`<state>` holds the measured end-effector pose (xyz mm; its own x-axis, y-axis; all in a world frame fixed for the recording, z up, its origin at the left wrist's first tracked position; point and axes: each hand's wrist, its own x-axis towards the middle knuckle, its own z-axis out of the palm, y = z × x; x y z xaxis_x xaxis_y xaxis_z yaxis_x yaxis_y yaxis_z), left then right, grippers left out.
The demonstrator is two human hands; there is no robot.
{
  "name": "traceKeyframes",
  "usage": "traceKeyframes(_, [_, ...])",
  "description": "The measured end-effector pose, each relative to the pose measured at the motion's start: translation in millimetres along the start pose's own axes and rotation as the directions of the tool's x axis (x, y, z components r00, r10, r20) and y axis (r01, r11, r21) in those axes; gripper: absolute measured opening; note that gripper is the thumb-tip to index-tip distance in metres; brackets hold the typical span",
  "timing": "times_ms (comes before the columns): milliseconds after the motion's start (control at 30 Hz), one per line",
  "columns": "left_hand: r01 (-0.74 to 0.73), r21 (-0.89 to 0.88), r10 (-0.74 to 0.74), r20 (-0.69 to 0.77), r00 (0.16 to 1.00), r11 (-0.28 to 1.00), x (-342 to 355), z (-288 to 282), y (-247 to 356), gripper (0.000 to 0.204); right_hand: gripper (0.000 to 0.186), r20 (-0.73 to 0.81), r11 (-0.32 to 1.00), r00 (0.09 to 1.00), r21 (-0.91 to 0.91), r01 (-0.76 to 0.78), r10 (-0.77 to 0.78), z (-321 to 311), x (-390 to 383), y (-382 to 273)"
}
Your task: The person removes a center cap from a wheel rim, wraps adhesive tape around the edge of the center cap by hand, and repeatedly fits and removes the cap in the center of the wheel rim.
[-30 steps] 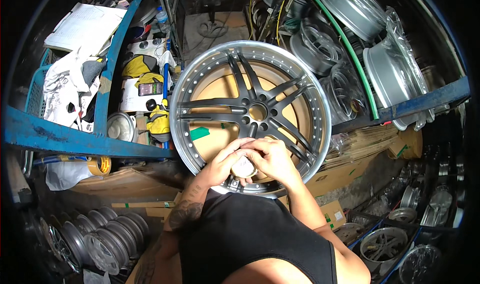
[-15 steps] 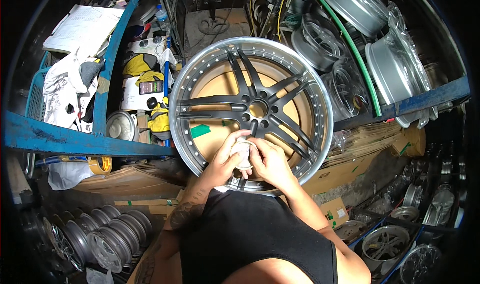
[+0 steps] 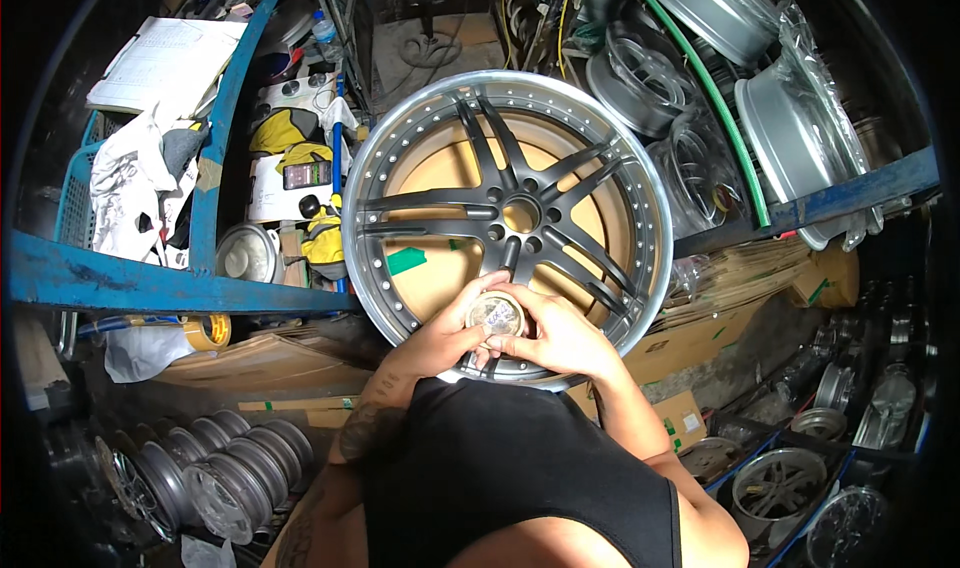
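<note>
Both my hands hold a small round disc (image 3: 497, 314) with a pale tan rim and a mottled whitish-grey face; I cannot make out its exact kind. My left hand (image 3: 450, 330) wraps its left side, the thumb pressed at its lower edge. My right hand (image 3: 565, 333) grips the right side, fingers at the top and thumb across the lower edge. Just beneath the hands lies a large wheel rim (image 3: 430, 198) with dark double spokes, a polished silver lip and small bolts round it. The hands hide part of its lower edge.
Brown cardboard (image 3: 425, 173) shows beneath the wheel rim. Blue metal racks (image 3: 150, 273) flank it, the left holding papers (image 3: 165, 63) and gloves (image 3: 325, 238). Wrapped wheels (image 3: 800, 138) fill the right rack. More rims (image 3: 230, 478) stand below left; a tape roll (image 3: 205, 333) hangs nearby.
The disc has turned in my hands, so its round face now shows more fully. My right fingers have shifted round its edge, the thumb now lying across the lower side.
</note>
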<state>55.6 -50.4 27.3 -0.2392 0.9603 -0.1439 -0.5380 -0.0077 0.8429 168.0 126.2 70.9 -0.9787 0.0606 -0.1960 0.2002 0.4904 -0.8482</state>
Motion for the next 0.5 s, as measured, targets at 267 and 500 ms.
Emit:
traceKeyframes(267, [0.1, -0.161, -0.097, 0.027, 0.995, 0.982, -4.0, -2.6, 0.4, 0.065, 0.054, 0.14, 0.989, 0.988, 0.119, -0.084, 0.067, 2.1, 6.4, 12.7])
traceKeyframes(500, [0.101, 0.083, -0.106, 0.058, 0.993, 0.991, -2.3, -3.4, -4.0, 0.065, 0.048, 0.128, 0.987, 0.991, 0.154, -0.046, 0.027, 7.6, 5.1, 7.0])
